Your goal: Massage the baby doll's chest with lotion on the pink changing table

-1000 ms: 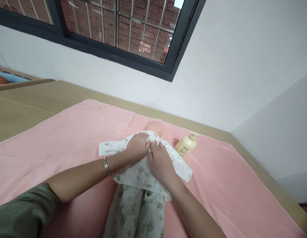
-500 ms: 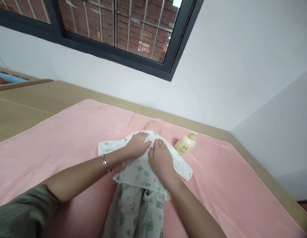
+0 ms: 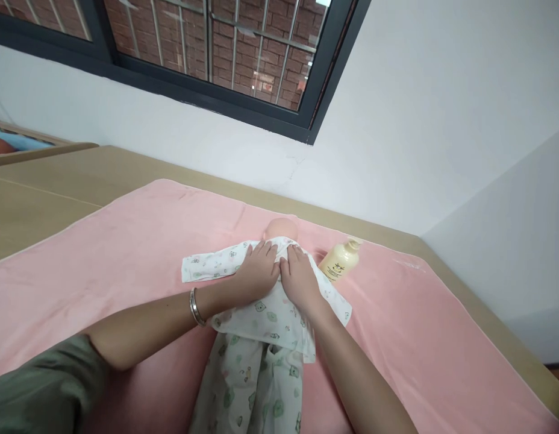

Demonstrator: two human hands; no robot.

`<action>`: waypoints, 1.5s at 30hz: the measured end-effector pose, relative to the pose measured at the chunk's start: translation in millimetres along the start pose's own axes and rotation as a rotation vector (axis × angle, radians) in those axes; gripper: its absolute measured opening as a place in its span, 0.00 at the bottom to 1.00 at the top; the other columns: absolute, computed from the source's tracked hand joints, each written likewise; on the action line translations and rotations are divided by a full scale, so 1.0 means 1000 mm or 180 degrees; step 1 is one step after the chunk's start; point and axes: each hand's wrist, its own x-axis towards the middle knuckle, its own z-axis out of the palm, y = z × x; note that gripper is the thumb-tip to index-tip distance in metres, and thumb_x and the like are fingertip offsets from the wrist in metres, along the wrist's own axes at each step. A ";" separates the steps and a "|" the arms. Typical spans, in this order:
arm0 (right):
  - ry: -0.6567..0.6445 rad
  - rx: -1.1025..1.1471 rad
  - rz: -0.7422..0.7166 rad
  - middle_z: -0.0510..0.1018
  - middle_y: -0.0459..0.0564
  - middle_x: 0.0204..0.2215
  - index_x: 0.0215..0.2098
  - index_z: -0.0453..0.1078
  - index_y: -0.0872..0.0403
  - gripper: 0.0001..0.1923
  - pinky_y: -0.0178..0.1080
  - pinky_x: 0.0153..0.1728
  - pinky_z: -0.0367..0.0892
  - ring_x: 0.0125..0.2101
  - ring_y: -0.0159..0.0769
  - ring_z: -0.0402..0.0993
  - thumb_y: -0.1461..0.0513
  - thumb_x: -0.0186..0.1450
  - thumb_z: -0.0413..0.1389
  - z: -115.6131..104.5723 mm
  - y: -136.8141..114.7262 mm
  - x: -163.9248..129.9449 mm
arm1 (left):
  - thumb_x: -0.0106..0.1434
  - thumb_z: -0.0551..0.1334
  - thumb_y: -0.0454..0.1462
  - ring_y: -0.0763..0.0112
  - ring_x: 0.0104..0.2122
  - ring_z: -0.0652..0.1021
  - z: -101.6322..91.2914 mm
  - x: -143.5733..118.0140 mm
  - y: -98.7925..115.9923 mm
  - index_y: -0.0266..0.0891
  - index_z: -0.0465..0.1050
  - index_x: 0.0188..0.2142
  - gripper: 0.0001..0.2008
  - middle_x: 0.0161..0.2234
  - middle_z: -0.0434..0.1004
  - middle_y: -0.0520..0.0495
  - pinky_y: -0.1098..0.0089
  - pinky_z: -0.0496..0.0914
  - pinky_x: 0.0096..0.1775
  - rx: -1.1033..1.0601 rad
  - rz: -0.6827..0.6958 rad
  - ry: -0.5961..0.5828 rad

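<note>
A baby doll [image 3: 282, 228] lies on a pink blanket [image 3: 139, 235], the bald top of its head showing at the far end. It wears a white printed shirt [image 3: 265, 310] with sleeves spread to both sides, and matching printed trousers [image 3: 247, 386]. My left hand [image 3: 259, 268] rests flat on the left of the upper shirt, fingers stretched toward the head. Beside it my right hand [image 3: 300, 274] lies flat on the right of the shirt, the two thumbs close together. A yellow pump bottle [image 3: 340, 260] lies tilted on the blanket right of the doll.
The blanket covers a wooden surface [image 3: 44, 190] whose edges show at left, back and right. A white wall [image 3: 207, 138] with a dark-framed barred window [image 3: 302, 126] rises behind. At far left is something blue [image 3: 21, 141] behind a wooden edge.
My left hand has shifted slightly right and lower, its fingers now pointing more toward the doll's head. My right hand has moved slightly up and right. Both stay on the shirt.
</note>
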 end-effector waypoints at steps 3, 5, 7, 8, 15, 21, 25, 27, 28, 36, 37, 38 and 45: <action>-0.0115 -0.0161 0.0088 0.60 0.67 0.70 0.71 0.55 0.70 0.29 0.54 0.71 0.48 0.71 0.52 0.51 0.62 0.76 0.39 0.001 -0.014 -0.011 | 0.72 0.48 0.38 0.51 0.67 0.66 -0.009 0.012 -0.007 0.33 0.66 0.62 0.23 0.66 0.67 0.32 0.45 0.59 0.66 -0.0194 -0.0079 -0.0232; -0.0155 -0.0178 0.0090 0.59 0.66 0.70 0.71 0.56 0.69 0.29 0.53 0.71 0.48 0.72 0.51 0.50 0.61 0.76 0.40 0.000 -0.021 -0.019 | 0.72 0.48 0.40 0.52 0.68 0.65 -0.013 0.016 -0.010 0.33 0.66 0.62 0.24 0.67 0.67 0.32 0.46 0.59 0.66 -0.0227 -0.0176 -0.0309; -0.0157 -0.0146 0.0068 0.59 0.65 0.70 0.71 0.58 0.67 0.29 0.52 0.71 0.49 0.72 0.49 0.50 0.61 0.76 0.41 -0.002 -0.024 -0.023 | 0.72 0.48 0.40 0.53 0.69 0.64 -0.014 0.017 -0.010 0.33 0.64 0.63 0.24 0.67 0.66 0.33 0.46 0.58 0.67 -0.0185 -0.0241 -0.0250; -0.0163 -0.0115 0.0059 0.60 0.64 0.70 0.70 0.59 0.66 0.28 0.51 0.71 0.49 0.72 0.48 0.51 0.61 0.76 0.41 -0.003 -0.024 -0.024 | 0.73 0.47 0.40 0.53 0.68 0.65 -0.014 0.015 -0.009 0.34 0.64 0.63 0.24 0.67 0.66 0.33 0.46 0.58 0.67 -0.0146 -0.0229 -0.0199; 0.0001 0.0165 -0.0001 0.68 0.63 0.65 0.63 0.68 0.62 0.23 0.47 0.68 0.55 0.67 0.46 0.60 0.60 0.76 0.42 -0.003 0.001 0.001 | 0.74 0.47 0.36 0.48 0.66 0.67 -0.001 -0.005 0.006 0.29 0.65 0.64 0.23 0.66 0.68 0.30 0.44 0.60 0.65 0.0365 -0.0008 0.0135; 0.0108 0.0024 -0.0029 0.71 0.64 0.62 0.59 0.69 0.62 0.20 0.49 0.66 0.55 0.64 0.49 0.63 0.62 0.76 0.43 -0.001 0.004 0.005 | 0.73 0.48 0.35 0.47 0.66 0.67 -0.002 -0.007 0.008 0.30 0.65 0.64 0.23 0.65 0.68 0.30 0.43 0.61 0.64 0.0327 0.0138 0.0157; 0.0026 -0.0139 0.0012 0.72 0.65 0.61 0.62 0.67 0.64 0.23 0.50 0.65 0.57 0.65 0.51 0.62 0.62 0.76 0.42 -0.007 -0.013 -0.009 | 0.72 0.48 0.37 0.50 0.64 0.70 -0.015 0.011 -0.005 0.32 0.69 0.59 0.21 0.63 0.71 0.31 0.46 0.63 0.63 -0.0062 0.0065 -0.0156; -0.0027 -0.0189 -0.0026 0.71 0.64 0.62 0.63 0.66 0.64 0.23 0.48 0.66 0.57 0.66 0.49 0.62 0.62 0.76 0.43 -0.010 -0.020 -0.016 | 0.72 0.49 0.39 0.51 0.60 0.74 -0.021 0.019 -0.011 0.34 0.72 0.52 0.18 0.59 0.75 0.32 0.48 0.65 0.61 -0.0206 -0.0052 -0.0296; -0.0040 -0.0204 -0.0051 0.71 0.64 0.62 0.64 0.66 0.63 0.23 0.47 0.66 0.56 0.66 0.48 0.62 0.62 0.75 0.44 -0.010 -0.022 -0.018 | 0.71 0.49 0.39 0.51 0.58 0.75 -0.023 0.021 -0.012 0.35 0.72 0.49 0.17 0.57 0.76 0.33 0.48 0.66 0.60 -0.0242 -0.0100 -0.0334; -0.0021 0.0215 -0.0140 0.65 0.63 0.67 0.65 0.64 0.64 0.24 0.49 0.69 0.53 0.68 0.48 0.57 0.61 0.74 0.45 -0.005 0.003 0.001 | 0.73 0.46 0.37 0.47 0.62 0.71 -0.007 0.002 0.001 0.29 0.67 0.58 0.21 0.60 0.73 0.29 0.47 0.64 0.61 0.0301 0.0139 0.0122; -0.0028 0.0239 -0.0161 0.64 0.63 0.67 0.65 0.64 0.64 0.24 0.50 0.69 0.52 0.68 0.49 0.57 0.62 0.74 0.45 -0.004 0.006 0.004 | 0.73 0.47 0.37 0.47 0.62 0.71 -0.005 0.000 0.002 0.28 0.67 0.59 0.21 0.60 0.73 0.28 0.48 0.63 0.61 0.0361 0.0198 0.0178; -0.0018 0.0246 -0.0173 0.65 0.64 0.67 0.64 0.65 0.64 0.24 0.51 0.68 0.53 0.68 0.49 0.58 0.62 0.74 0.45 -0.003 0.007 0.005 | 0.73 0.47 0.37 0.47 0.62 0.71 -0.004 -0.001 0.003 0.28 0.67 0.59 0.21 0.60 0.73 0.28 0.49 0.64 0.61 0.0396 0.0250 0.0215; 0.0118 0.0030 -0.0079 0.68 0.64 0.64 0.66 0.63 0.65 0.26 0.53 0.67 0.53 0.65 0.51 0.61 0.63 0.74 0.41 -0.001 -0.007 -0.005 | 0.70 0.50 0.36 0.54 0.54 0.78 -0.023 0.013 -0.004 0.38 0.72 0.50 0.16 0.52 0.80 0.38 0.55 0.70 0.56 0.0001 0.0182 -0.0092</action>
